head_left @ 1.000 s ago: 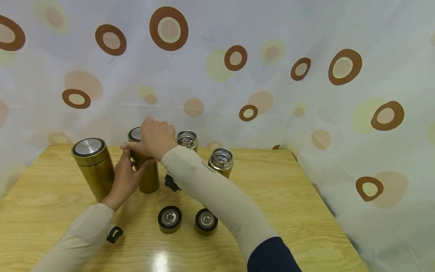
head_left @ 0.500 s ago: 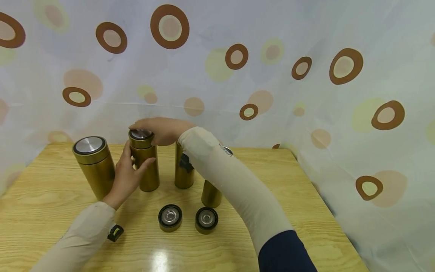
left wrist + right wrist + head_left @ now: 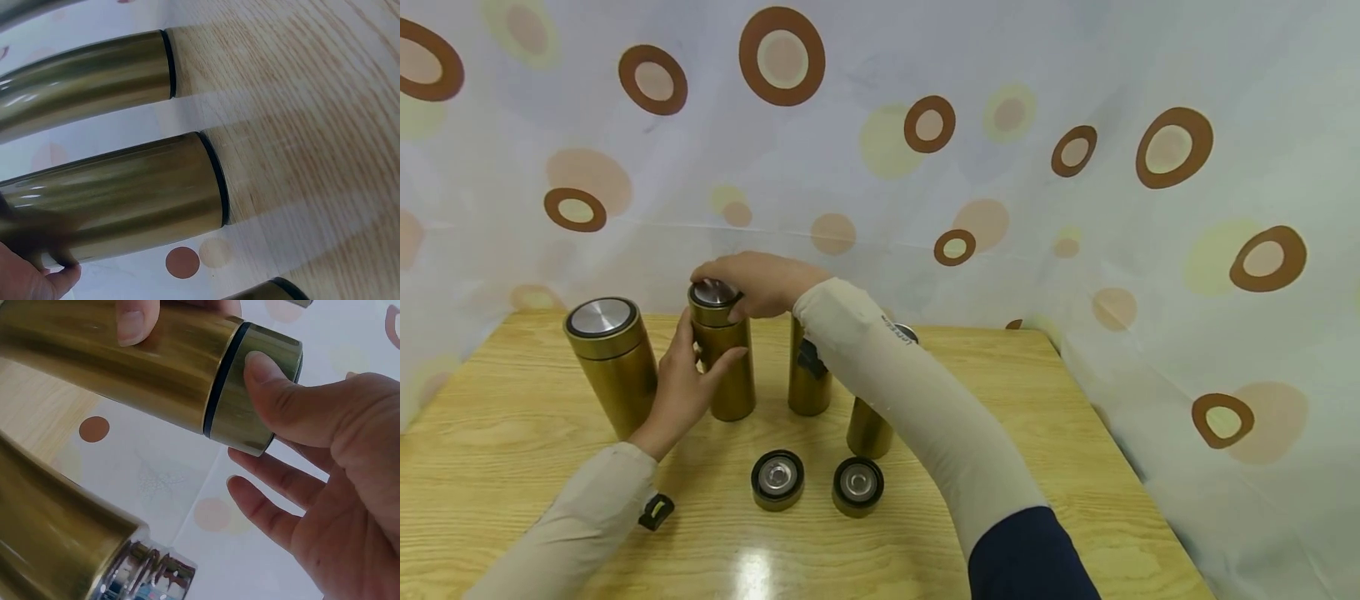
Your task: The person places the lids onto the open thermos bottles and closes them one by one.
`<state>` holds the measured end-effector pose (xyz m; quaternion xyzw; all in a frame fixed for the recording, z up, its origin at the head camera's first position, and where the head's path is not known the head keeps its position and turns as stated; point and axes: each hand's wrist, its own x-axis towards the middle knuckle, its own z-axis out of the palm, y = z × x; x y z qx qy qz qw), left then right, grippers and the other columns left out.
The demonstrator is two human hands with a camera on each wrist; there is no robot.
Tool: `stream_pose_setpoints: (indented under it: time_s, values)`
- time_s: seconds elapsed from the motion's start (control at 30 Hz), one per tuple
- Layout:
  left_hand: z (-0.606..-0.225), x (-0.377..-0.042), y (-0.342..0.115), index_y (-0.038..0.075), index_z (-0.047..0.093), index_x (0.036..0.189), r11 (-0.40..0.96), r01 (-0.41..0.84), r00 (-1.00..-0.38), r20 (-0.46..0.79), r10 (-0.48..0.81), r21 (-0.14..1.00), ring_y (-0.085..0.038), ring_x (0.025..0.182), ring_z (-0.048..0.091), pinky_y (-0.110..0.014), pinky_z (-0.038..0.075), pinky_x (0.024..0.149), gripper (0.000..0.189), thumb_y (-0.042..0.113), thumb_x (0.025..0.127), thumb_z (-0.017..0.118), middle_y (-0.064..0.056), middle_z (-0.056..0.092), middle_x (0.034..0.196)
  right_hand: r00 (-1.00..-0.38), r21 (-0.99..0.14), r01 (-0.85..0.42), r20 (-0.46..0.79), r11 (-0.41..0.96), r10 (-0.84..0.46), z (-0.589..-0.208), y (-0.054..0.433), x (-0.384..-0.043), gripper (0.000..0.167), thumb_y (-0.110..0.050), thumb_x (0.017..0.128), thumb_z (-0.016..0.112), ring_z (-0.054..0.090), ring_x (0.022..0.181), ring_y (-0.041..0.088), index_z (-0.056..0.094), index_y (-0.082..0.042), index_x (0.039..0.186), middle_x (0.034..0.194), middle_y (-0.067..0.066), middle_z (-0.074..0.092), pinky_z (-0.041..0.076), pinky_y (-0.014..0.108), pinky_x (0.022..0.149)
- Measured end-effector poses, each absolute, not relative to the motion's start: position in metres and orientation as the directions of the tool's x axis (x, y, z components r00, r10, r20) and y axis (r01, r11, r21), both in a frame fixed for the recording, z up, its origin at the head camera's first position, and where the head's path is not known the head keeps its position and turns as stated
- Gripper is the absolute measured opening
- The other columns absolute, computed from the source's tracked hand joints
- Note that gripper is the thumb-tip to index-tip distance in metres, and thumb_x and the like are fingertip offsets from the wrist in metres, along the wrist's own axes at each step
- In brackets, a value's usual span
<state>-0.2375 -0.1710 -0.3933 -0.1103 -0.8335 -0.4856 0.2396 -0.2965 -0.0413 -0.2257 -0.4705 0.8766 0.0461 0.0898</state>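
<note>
A gold vacuum flask (image 3: 732, 387) with its lid (image 3: 247, 425) on stands upright at the back left. My left hand (image 3: 681, 390) grips its body, with the thumb on the near side; that thumb also shows in the left wrist view. At the top, my right hand (image 3: 767, 282) holds the lid between thumb and fingers, the thumb pad flat against the lid's side in the right wrist view. A dark ring marks the seam between lid and body. Right of this flask are two uncapped ones, a nearer flask (image 3: 870, 431) and a farther flask (image 3: 809, 383), partly hidden by my right arm.
Left of my hands stands another capped flask (image 3: 613, 375). Two loose lids lie underside up on the wooden table (image 3: 1015, 467), a left lid (image 3: 777, 479) and a right lid (image 3: 858, 486). A patterned sheet (image 3: 880, 250) hangs behind the table and along its right side.
My right hand has turned on the lid: its back rose above the top earlier, and now it reaches in flatter from the right. The left hand keeps its grip on the flask.
</note>
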Motion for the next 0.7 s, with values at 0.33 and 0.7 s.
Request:
stream_pose_setpoints:
  time_s: [0.33, 0.7]
  values:
    - [-0.391, -0.236, -0.170, 0.013, 0.017, 0.152, 0.508, 0.411, -0.861, 0.506, -0.058, 0.757, -0.037, 0.125, 0.045, -0.058, 0.045, 0.092, 0.078, 0.026, 0.093, 0.065, -0.021, 0.045, 0.138, -0.578, 0.011, -0.814, -0.128, 0.581, -0.806, -0.231, -0.040, -0.295, 0.056, -0.034, 0.093, 0.062, 0.050, 0.117, 0.011, 0.043, -0.015, 0.143, 0.131, -0.002, 0.054, 0.042, 0.022, 0.099]
    - [-0.393, -0.236, -0.170, 0.013, 0.017, 0.152, 0.511, 0.417, -0.856, 0.514, -0.057, 0.751, -0.036, 0.124, 0.046, -0.058, 0.045, 0.093, 0.078, 0.026, 0.093, 0.065, -0.020, 0.045, 0.139, -0.648, 0.148, -0.758, -0.058, 0.635, -0.760, -0.239, -0.045, -0.287, 0.046, -0.048, 0.094, 0.056, 0.050, 0.095, 0.012, 0.053, -0.013, 0.123, 0.107, -0.002, 0.055, 0.044, 0.024, 0.080]
